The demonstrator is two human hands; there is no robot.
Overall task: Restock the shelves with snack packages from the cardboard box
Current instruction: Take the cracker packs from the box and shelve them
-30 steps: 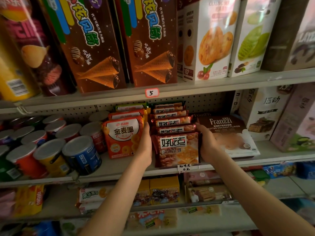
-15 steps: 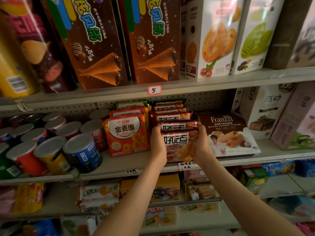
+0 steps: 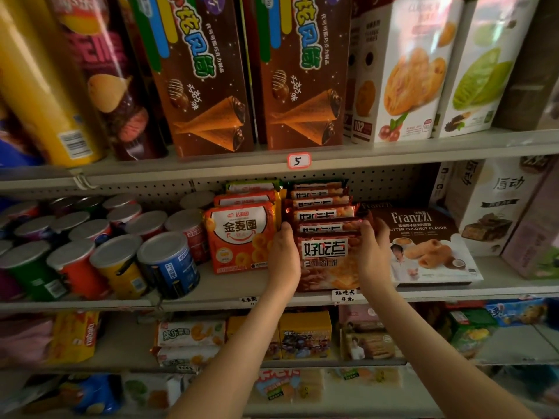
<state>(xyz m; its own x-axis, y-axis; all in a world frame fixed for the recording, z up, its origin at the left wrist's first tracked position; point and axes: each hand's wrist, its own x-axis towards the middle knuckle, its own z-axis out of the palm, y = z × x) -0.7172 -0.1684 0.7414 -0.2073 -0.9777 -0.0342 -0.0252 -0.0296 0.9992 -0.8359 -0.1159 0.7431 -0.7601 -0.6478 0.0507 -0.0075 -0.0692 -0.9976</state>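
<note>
A row of several dark red biscuit packs (image 3: 325,261) stands upright on the middle shelf (image 3: 242,290), one behind the other. My left hand (image 3: 282,255) lies against the left side of the front packs, and my right hand (image 3: 373,252) lies against their right side, so the row sits squeezed between both hands. The fingers reach back along the packs and are partly hidden behind them. No cardboard box is in view.
Orange ring-snack packs (image 3: 242,237) stand just left of the row, a flat Franzzi box (image 3: 423,246) just right. Small crisp cans (image 3: 121,252) fill the shelf's left. Tall cone boxes (image 3: 205,74) and cookie boxes (image 3: 402,71) sit above; more packs lie on lower shelves.
My hands have drawn closer together on the sides of the front packs and pressed the row narrower and straighter. The view has shifted slightly left and down.
</note>
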